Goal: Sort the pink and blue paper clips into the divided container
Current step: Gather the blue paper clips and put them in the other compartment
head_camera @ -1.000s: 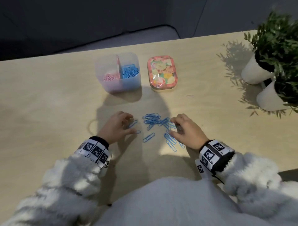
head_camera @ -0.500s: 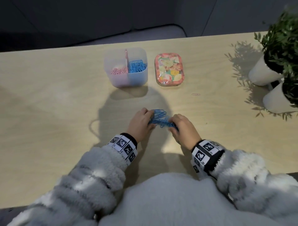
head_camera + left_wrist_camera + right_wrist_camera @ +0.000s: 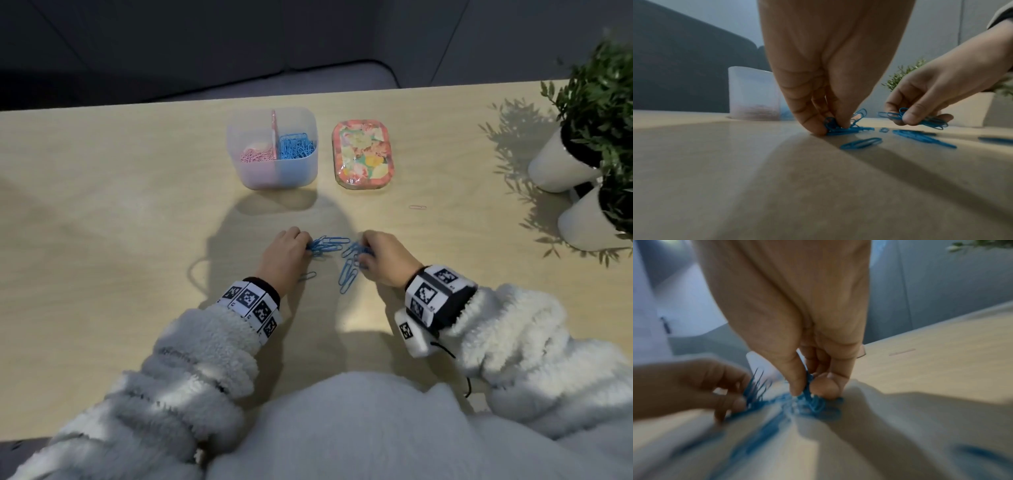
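The left hand (image 3: pixel 286 253) pinches a tangle of blue paper clips (image 3: pixel 322 245) on the counter (image 3: pixel 120 222); the right hand (image 3: pixel 385 257) apparently pinches another bunch. Light, slippery wire that snags: best bunched, then carried to the divided container (image 3: pixel 272 147).

Divided container (image 3: pixel 274 171) at back centre of desk (image 3: pixel 102 222); tin (image 3: pixel 362 154) just right of it. Two potted plants (image 3: pixel 582 164) far right. Loose clips (image 3: pixel 347 274) on desk, nearer than container.
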Action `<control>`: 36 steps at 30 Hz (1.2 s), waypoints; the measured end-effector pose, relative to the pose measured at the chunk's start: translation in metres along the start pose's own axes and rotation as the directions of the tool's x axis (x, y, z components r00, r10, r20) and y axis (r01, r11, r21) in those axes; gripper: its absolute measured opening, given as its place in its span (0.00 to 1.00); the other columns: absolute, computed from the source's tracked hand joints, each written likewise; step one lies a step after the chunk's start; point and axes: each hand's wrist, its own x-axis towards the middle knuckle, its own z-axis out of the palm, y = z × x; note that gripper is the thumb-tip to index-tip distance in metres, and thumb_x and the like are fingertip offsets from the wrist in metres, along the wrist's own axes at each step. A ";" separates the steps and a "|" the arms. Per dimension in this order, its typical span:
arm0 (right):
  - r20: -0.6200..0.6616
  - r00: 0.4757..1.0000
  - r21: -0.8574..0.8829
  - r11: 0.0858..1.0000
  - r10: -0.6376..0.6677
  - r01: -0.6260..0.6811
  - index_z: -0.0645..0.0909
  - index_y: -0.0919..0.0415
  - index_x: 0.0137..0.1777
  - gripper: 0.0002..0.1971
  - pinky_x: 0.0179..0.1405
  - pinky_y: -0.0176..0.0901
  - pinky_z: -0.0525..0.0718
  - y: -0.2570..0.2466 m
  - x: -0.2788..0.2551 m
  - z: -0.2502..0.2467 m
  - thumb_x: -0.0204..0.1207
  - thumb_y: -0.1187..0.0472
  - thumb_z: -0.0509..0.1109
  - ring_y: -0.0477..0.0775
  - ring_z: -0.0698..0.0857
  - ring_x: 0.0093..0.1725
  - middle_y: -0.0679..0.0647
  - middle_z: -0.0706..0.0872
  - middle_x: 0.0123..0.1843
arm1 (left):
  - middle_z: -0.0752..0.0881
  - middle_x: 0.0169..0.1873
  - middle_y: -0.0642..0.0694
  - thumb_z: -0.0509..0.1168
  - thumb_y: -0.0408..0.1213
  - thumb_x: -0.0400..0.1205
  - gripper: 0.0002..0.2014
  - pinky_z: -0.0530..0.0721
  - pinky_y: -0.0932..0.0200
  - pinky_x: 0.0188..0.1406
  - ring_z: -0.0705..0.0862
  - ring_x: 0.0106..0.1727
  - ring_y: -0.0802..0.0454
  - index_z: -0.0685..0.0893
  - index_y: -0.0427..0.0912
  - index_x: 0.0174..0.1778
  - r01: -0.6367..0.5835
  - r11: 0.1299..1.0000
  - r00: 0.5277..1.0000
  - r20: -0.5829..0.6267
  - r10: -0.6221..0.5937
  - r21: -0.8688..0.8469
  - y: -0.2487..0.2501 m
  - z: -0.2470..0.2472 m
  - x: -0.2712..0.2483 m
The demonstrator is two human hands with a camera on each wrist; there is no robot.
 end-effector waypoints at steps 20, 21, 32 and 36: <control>-0.286 0.958 0.374 0.924 0.033 0.079 0.83 0.75 0.46 0.12 0.37 0.49 0.88 -0.120 0.138 -0.093 0.79 0.64 0.64 0.57 0.86 0.32 0.59 0.83 0.39 | 0.80 0.46 0.34 0.62 0.33 0.81 0.07 0.63 0.62 0.40 0.78 0.47 0.39 0.79 0.31 0.48 0.019 0.987 0.968 -0.243 -0.058 -0.162 -0.003 -0.072 0.028; -0.308 0.951 0.394 0.914 0.032 0.097 0.83 0.77 0.48 0.13 0.39 0.50 0.89 -0.114 0.133 -0.094 0.79 0.65 0.62 0.57 0.86 0.34 0.60 0.83 0.40 | 0.80 0.47 0.36 0.61 0.34 0.81 0.07 0.63 0.63 0.41 0.78 0.48 0.41 0.79 0.32 0.49 0.030 0.986 0.958 -0.278 -0.075 -0.161 -0.001 -0.080 0.037; -0.187 0.982 0.307 0.952 0.036 0.023 0.80 0.55 0.33 0.12 0.36 0.43 0.80 -0.005 0.025 -0.059 0.77 0.66 0.65 0.52 0.80 0.32 0.49 0.82 0.31 | 0.84 0.52 0.29 0.57 0.36 0.83 0.13 0.76 0.45 0.53 0.80 0.57 0.34 0.81 0.29 0.54 0.218 0.975 0.941 -0.273 -0.197 0.047 0.001 -0.106 0.113; -0.128 0.985 0.043 0.993 0.118 -0.113 0.82 0.61 0.38 0.04 0.38 0.42 0.72 0.028 -0.014 -0.042 0.71 0.69 0.67 0.58 0.82 0.39 0.56 0.86 0.35 | 0.85 0.48 0.32 0.58 0.32 0.81 0.10 0.77 0.44 0.49 0.80 0.53 0.36 0.84 0.34 0.51 -0.005 0.997 0.949 -0.313 0.029 0.076 -0.002 -0.095 0.087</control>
